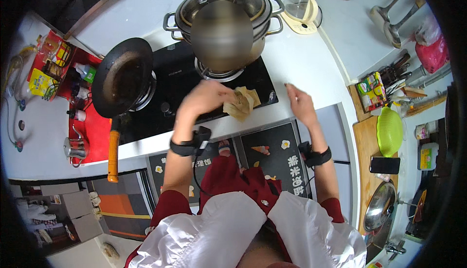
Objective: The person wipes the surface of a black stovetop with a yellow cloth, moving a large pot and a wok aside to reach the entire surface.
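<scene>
My left hand (206, 98), blurred and with fingers curled, hovers over the front of the black glass gas hob (175, 72). Right beside its fingertips is a crumpled yellowish cloth or paper (241, 104), lying across the hob's front edge; whether the fingers touch it is unclear. My right hand (302, 105) is above the white countertop (292, 67), right of the hob. Its fingers are bent close together, and a tiny dark spot shows at one fingertip. On the back burner stands a large lidded steel pot (257, 45), its front blurred out.
A wok (122, 81) sits on the left burner, its wooden handle (113, 154) jutting past the counter edge. Seasonings and a steel oil pot (76, 147) stand on a red mat. An electric glass kettle (301, 8), green basket (389, 131) and phone (385, 165) are on the right.
</scene>
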The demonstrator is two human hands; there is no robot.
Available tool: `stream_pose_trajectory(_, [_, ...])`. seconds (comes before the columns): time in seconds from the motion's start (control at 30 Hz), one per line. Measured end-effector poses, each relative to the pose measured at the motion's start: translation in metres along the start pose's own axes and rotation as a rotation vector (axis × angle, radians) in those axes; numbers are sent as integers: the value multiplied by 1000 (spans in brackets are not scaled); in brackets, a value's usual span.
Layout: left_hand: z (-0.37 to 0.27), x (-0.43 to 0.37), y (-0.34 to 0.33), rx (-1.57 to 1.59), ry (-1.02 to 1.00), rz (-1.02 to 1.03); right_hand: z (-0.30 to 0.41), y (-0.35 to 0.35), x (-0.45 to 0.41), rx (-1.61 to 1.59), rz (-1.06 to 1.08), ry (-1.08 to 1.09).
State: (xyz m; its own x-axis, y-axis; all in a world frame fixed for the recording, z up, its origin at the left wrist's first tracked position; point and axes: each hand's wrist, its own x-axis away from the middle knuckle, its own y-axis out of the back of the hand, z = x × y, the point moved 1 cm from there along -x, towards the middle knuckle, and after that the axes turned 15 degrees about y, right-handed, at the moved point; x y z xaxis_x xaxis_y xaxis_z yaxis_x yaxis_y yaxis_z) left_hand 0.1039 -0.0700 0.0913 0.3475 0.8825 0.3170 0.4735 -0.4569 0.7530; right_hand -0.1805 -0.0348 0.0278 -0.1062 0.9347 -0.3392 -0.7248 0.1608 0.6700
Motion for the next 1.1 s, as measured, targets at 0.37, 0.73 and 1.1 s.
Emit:
stream_pose_trajectory(0.37, [139,-93,139,615,532,-817,-5,9,-206,-407,-111,-244])
stream_pose_trajectory(0.73, [139,-130,142,1091,544,-309,-12,7,-267,-631,57,-513])
stream_pose_trajectory(1.1, [117,-130,138,1166,297,-455,-20,5,-264,-795,-127,-491])
